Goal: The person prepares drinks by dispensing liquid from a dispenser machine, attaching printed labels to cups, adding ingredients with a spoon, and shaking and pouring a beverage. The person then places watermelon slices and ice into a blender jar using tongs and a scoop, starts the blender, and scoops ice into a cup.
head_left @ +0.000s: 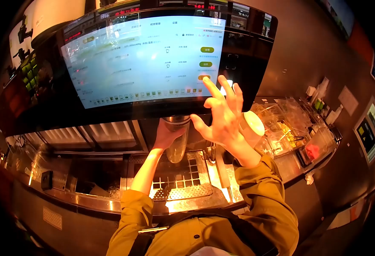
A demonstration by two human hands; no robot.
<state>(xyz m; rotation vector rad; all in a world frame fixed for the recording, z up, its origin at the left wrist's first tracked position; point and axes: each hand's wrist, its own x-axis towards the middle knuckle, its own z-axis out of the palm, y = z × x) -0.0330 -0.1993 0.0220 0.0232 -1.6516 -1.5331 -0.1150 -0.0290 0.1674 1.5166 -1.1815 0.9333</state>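
Observation:
My left hand [168, 135] is wrapped round a tall see-through cup [179, 147] with a shiny metal-looking band near its top. The cup hangs slightly tilted above a metal drip grate [183, 191], and its upper end is partly hidden by the lower edge of a large touchscreen [123, 68]. On the screen are rows of text with yellow-green buttons at the right. My right hand [221, 112] is raised in front of the screen with its fingers spread and nothing in it. Its index fingertip is at the lowest button, apparently touching it.
A pale round container [253, 123] stands behind my right wrist. To the right, clear tubs [286, 132] hold yellow and red food pieces. A metal counter [98, 204] with recessed bins runs along the front, and a small black box [47, 180] stands at left.

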